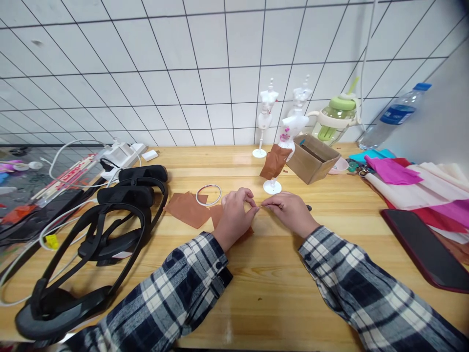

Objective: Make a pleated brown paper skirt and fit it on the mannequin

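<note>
My left hand (236, 215) and my right hand (291, 211) meet over the table, fingertips almost touching. Both are closed in a pinch on a thin brown strip (261, 206), too small to tell whether it is cloth or thread. Beneath my left hand lies a piece of brown cloth (217, 213), partly hidden by it. Another brown cloth piece (188, 211) lies flat to its left, with a white ring (208, 205) partly over it. Just beyond my hands, a small white dress form (293, 124) stands with brown cloth (275, 161) draped on its lower part. A small dark object (309, 208) shows behind my right hand.
Black headsets (126, 215) and cables fill the left side. Two more dress forms (268, 105), a cardboard box (311, 164), a green-lidded cup (339, 115) and a water bottle (397, 115) stand behind. Coloured fabrics (432, 195) and a phone (425, 249) lie right.
</note>
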### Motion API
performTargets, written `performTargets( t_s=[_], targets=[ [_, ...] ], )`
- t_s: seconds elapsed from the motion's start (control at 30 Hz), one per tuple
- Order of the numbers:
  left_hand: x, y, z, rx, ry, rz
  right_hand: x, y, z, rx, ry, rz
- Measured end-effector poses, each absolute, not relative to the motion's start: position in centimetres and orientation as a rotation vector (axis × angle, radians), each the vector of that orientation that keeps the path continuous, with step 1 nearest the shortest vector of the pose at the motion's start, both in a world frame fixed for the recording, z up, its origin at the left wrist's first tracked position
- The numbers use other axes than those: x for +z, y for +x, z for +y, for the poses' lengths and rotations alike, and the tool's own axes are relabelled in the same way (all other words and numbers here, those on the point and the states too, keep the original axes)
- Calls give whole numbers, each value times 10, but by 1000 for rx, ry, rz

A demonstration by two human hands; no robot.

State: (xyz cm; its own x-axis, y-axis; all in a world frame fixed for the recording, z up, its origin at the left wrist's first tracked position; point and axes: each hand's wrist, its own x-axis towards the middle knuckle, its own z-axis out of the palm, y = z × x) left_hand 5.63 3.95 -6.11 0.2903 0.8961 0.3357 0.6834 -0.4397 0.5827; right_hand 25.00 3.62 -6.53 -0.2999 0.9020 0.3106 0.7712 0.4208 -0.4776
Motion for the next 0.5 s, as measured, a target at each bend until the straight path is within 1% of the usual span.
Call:
performTargets(
  t_s=[0.1, 0.17, 0.37, 0.5],
  targets=[
    [-63, 56, 38, 814, 2308, 1463, -68, 253, 45, 204, -1535, -2134],
    [-63, 57, 34, 729, 2358, 1404, -69, 255, 46, 137, -1583, -2218],
    [-64, 62, 27, 571, 2449, 1238, -70, 254, 42, -18, -1526, -2469],
    [-66, 64, 25, 476, 2558, 1221, -70, 253, 41, -44, -1511, -2517]
  ],
)
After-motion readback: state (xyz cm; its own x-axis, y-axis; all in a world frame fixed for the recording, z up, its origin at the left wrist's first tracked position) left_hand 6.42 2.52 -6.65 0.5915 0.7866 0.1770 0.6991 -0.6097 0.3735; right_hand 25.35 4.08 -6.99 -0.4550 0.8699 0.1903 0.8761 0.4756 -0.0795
